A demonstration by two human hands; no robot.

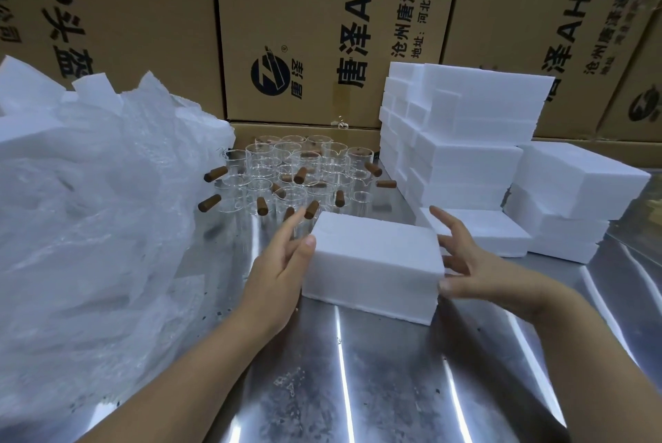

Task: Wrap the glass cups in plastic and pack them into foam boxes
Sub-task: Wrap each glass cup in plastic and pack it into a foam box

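Foam box (376,263) sits closed, dead center on the shiny metal table (358,389), with a hand at each end. Left hand (279,274) is at the left end, thumb resting on the top corner and fingers stretched straight out past it toward the cups, a bit blurry. Right hand (476,263) is at the right end, thumb against the near corner and the other fingers spread and loose beside the box. Neither one has really got a grip on it as far as I can see; both look open, hands apart with the box between them.

Glass cups (297,174) are bunched up behind the box, near the back of the table. They're clear, with stubby brown handles (215,174) poking out every which way, and I can't spot plastic on any of them. On the left is a big crumpled heap of clear plastic (89,209). On the right are stacks of more white foam boxes (465,141), one lying flat just behind the right hand. Printed cartons (304,30) wall off the back.
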